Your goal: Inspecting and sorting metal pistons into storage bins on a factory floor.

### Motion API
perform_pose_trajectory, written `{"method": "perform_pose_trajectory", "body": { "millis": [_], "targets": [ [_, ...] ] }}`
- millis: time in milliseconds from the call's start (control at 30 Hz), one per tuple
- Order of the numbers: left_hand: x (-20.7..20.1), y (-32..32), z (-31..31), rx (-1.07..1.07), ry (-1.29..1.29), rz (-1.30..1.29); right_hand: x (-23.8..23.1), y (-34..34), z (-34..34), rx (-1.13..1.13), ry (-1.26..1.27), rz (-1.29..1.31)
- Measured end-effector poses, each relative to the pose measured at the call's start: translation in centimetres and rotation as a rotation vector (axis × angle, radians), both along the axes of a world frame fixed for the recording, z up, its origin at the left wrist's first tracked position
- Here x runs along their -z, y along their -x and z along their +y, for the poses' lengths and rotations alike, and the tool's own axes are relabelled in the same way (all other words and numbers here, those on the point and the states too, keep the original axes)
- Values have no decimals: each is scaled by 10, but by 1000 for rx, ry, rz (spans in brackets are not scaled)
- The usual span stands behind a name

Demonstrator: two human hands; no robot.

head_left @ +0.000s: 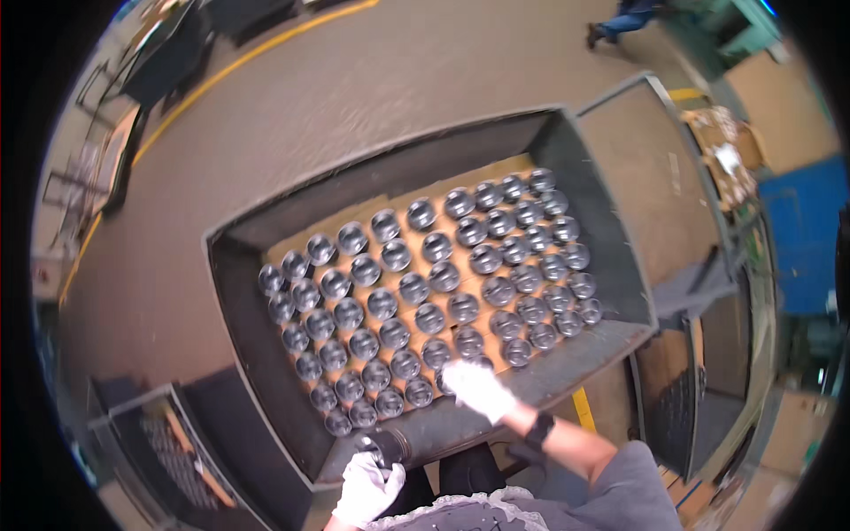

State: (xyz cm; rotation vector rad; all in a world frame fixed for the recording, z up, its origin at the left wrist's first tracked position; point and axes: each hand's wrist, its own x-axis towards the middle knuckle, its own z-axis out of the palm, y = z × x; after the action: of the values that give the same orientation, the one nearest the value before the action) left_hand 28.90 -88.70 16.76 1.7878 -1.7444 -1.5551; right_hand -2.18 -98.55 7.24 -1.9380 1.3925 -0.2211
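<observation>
My left hand (pixel 367 488), in a white glove, is closed around a dark metal piston (pixel 390 445) at the near edge of a big grey metal bin. The piston lies tilted on its side, with grooves round its right end. My right hand (pixel 478 389), also white-gloved, reaches over the near rim to the front row of pistons in the bin. Its fingers are blurred and partly hide a piston there, so its grip is unclear. Rows of shiny round pistons (pixel 429 318) stand on brown cardboard (pixel 390 208) inside the bin (pixel 611 257).
A second bin (pixel 159 460) with parts stands at the lower left. To the right are a metal frame cart (pixel 651 150) and another bin (pixel 668 389). A yellow line (pixel 239 66) crosses the floor. A person's legs (pixel 624 22) show at the far right.
</observation>
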Motion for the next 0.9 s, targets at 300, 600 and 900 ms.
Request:
{"method": "perform_pose_trajectory", "body": {
  "millis": [300,600,900],
  "targets": [
    [-108,-21,25,890,252,116,-214,-169,226,1036,-936,-954],
    [-130,8,131,1695,715,545,-153,-271,410,1258,147,-1812],
    [-146,48,247,1897,730,748,-185,-323,602,2658,320,-1395]
  ]
}}
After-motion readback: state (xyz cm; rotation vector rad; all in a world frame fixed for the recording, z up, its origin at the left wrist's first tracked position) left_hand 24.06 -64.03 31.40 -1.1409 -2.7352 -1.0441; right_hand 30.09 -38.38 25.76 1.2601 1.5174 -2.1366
